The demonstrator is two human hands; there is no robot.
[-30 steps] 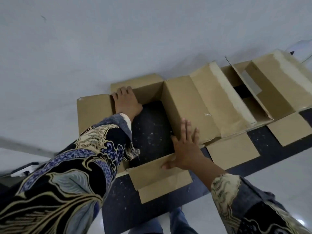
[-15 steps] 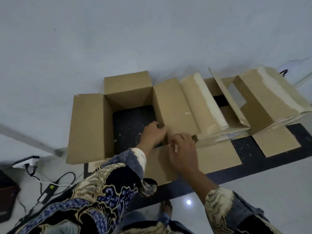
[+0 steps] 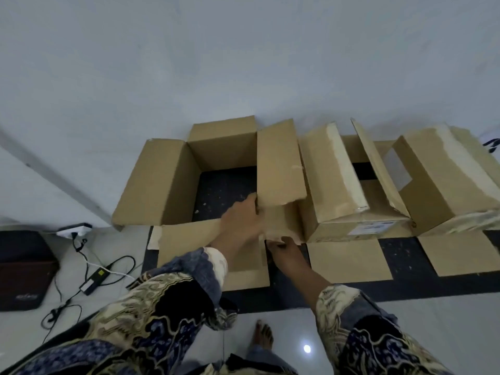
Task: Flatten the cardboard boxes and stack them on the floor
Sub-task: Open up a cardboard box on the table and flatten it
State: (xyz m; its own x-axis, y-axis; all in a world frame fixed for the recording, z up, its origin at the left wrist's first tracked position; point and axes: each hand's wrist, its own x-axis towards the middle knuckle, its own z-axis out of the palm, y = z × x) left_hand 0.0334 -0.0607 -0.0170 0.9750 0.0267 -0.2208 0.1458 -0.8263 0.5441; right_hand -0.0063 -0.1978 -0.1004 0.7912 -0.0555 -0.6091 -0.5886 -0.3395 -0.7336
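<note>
An open brown cardboard box (image 3: 167, 182) stands on a dark speckled strip of floor against the wall, with no bottom, so the floor shows inside it. Its flaps are spread out. My left hand (image 3: 240, 215) grips the near right corner of this box at the inner edge of its right wall (image 3: 278, 169). My right hand (image 3: 286, 247) holds the same corner from below and outside, fingers curled under the cardboard. To the right stand two more open boxes, a middle one (image 3: 332, 174) and a far one (image 3: 443, 177).
A power adapter with cables (image 3: 94, 277) and a white socket strip (image 3: 73, 230) lie on the white floor at left, beside a dark bag (image 3: 24, 269). My bare foot (image 3: 262, 334) is on the tiles near the dark strip (image 3: 400, 258). The wall rises behind the boxes.
My head has pulled back and up. Both hands have closed on the near right corner of the left box, and its right wall now leans upright away from the middle box.
</note>
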